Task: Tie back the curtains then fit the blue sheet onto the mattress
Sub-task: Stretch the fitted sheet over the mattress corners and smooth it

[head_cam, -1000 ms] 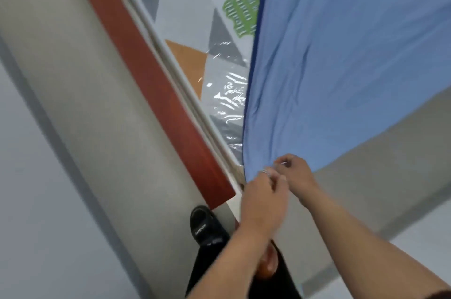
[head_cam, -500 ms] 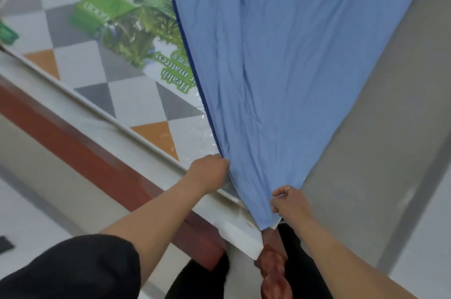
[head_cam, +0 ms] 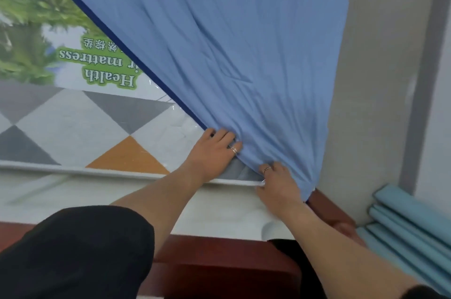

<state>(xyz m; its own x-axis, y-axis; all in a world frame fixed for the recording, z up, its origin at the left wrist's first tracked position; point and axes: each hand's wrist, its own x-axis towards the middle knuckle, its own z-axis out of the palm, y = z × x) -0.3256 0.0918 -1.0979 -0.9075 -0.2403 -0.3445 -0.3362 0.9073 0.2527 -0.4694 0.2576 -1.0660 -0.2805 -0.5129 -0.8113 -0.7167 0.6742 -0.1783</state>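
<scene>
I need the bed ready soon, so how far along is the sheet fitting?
Done: the blue sheet is spread over part of the mattress. In hand: the left hand and right hand hold its fabric at the near corner, not yet pulled over it. To do: cover the bare printed top. The pleated teal fabric may be a curtain; whether it is tied back cannot be told.

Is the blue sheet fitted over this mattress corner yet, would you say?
Not yet: the sheet lies bunched on top; the mattress side shows bare.
</scene>
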